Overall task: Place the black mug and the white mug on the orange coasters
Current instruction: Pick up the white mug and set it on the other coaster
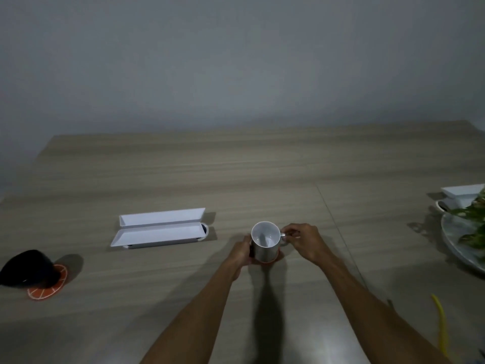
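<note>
The white mug (265, 241) stands upright on an orange coaster (271, 260), of which only a thin rim shows under it. My left hand (242, 252) wraps the mug's left side. My right hand (301, 239) pinches the mug's handle on the right. Far left, the black mug (25, 267) sits on a second orange coaster (48, 287) with white slice lines, covering its far-left part.
A long white open tray-like case (160, 228) lies left of the white mug on the wooden table (262, 166). At the right edge are a marble plate (456, 240) with green leaves, another white tray (462, 193) and a yellow cable (441, 324).
</note>
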A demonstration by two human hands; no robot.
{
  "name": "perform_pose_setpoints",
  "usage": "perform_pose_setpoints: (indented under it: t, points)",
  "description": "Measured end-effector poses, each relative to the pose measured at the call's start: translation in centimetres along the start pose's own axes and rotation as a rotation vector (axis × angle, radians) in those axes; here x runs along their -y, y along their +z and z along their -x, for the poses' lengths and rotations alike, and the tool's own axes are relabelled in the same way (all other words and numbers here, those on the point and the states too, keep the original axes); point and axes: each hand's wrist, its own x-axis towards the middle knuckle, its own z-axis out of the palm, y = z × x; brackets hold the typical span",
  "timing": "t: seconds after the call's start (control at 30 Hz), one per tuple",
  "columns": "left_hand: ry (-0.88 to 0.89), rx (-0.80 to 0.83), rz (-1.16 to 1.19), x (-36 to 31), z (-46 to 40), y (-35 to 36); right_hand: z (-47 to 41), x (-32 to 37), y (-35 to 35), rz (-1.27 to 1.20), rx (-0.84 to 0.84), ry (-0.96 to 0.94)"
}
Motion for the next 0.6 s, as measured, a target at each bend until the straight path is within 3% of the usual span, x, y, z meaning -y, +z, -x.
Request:
perform_pose_setpoints:
  t: [0.23,0.6]
  points:
    - [0.014,-0.093,-0.120,0.8,-2.8,0.3,-1.9,-2.1,1.2,-0.033,0.010,0.005]
    - [0.052,-0.091,-0.213,-0.3,-1.3,0.1,-2.2,-3.2,1.5,-0.011,0.051,0.024]
